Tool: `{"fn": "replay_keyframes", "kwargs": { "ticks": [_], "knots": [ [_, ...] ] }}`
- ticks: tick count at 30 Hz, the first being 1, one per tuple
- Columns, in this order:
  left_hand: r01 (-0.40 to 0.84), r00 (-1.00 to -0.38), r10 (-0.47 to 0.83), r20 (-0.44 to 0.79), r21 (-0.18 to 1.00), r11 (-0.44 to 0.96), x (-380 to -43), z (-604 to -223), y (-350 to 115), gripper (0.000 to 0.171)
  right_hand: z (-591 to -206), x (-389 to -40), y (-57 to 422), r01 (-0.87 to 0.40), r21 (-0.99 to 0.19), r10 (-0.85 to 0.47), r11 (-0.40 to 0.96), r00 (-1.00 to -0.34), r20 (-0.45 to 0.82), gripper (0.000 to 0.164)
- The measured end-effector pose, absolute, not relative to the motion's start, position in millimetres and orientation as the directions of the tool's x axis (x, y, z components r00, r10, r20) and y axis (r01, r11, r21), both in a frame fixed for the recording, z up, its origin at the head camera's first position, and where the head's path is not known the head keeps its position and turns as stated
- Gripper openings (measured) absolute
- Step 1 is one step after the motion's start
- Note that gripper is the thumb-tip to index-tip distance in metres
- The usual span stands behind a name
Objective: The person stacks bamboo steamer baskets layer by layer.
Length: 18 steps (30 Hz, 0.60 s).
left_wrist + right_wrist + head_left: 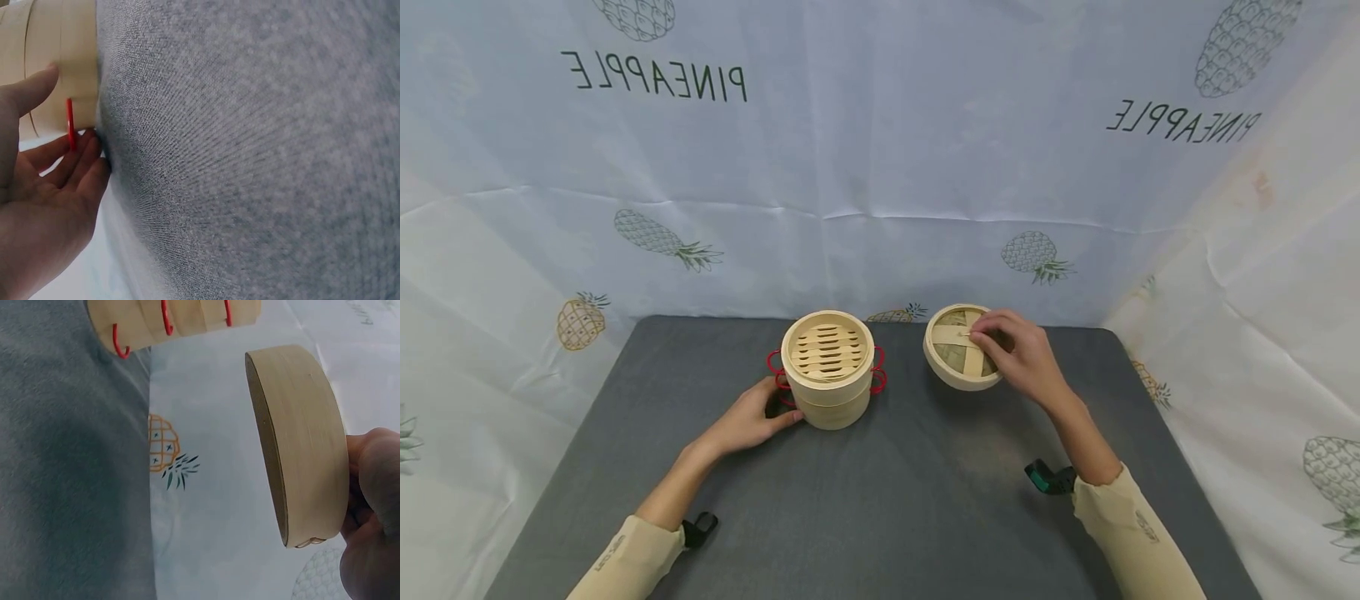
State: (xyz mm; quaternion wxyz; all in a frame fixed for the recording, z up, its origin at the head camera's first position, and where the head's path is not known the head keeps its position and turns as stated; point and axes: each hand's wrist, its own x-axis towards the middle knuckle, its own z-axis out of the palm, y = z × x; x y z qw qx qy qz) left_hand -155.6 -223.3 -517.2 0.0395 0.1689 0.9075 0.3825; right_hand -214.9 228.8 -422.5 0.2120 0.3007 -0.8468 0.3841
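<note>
A round bamboo steamer [833, 407] of stacked tiers stands on the dark table, its slatted rack [827, 350] showing at the top. Red loop handles [878, 382] stick out at its sides. My left hand [752, 419] holds the steamer low on its left side, thumb on the wall and fingers by a red handle [70, 122]. To the right, my right hand [1024, 358] pinches the woven bamboo lid [951, 335] by the crossed strips on top. The right wrist view shows the lid [309, 444] raised off the table, apart from the steamer.
A dark grey cloth-covered table [880, 508] lies under both arms. Behind it hangs a pale curtain [880, 150] printed with pineapples, close to the table's back edge. A black and green wrist device [1049, 478] sits at the right cuff.
</note>
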Motion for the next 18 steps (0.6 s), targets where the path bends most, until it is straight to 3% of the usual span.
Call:
{"fn": "replay_keyframes", "kwargs": {
  "ticks": [18],
  "knots": [
    [0.279, -0.936, 0.348, 0.052, 0.715, 0.641, -156.6, -518.9, -224.9, 0.055, -404.4, -223.5, 195.7, -0.721, -0.537, -0.364, 0.437, -0.688, 0.628, 0.012]
  ]
}}
